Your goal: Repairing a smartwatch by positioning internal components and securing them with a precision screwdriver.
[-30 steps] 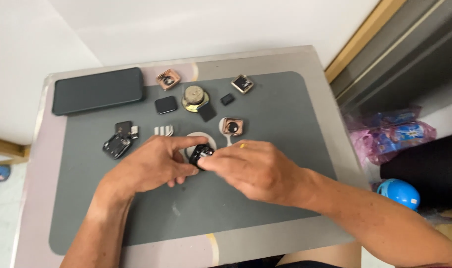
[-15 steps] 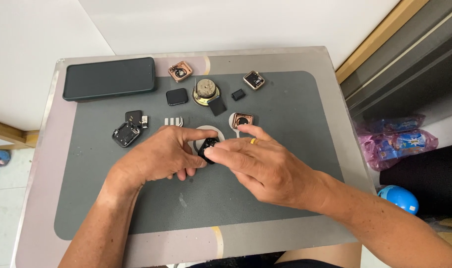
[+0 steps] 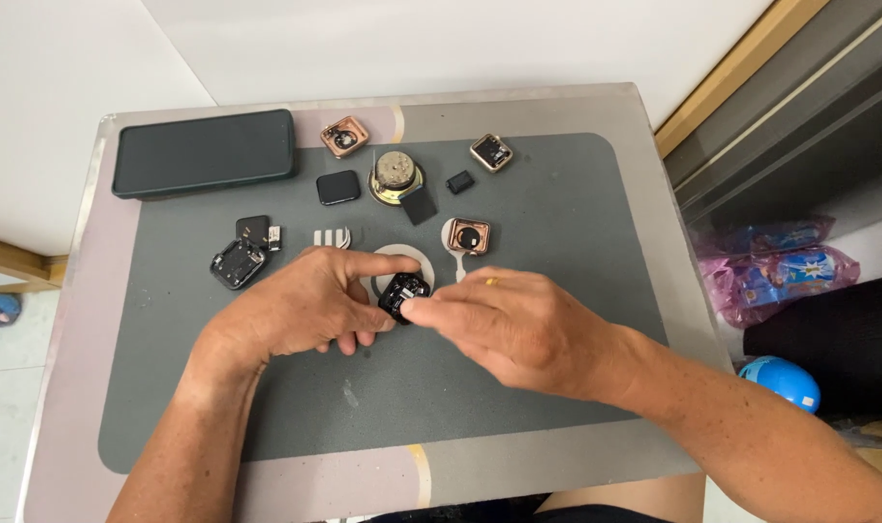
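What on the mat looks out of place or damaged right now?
Nothing looks spilled or knocked over. The watch cases are opened shells: a black one at the left of the grey mat, rose ones further up. Both the left hand and right hand pinch a small black watch body. A pale smear marks the mat.

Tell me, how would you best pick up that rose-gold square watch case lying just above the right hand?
Probably by its two opposite straight sides, coming from straight above. The rose-gold watch case lies flat on the grey mat, its centre looks open, and a white strip sits beside it. The right hand is nearest.
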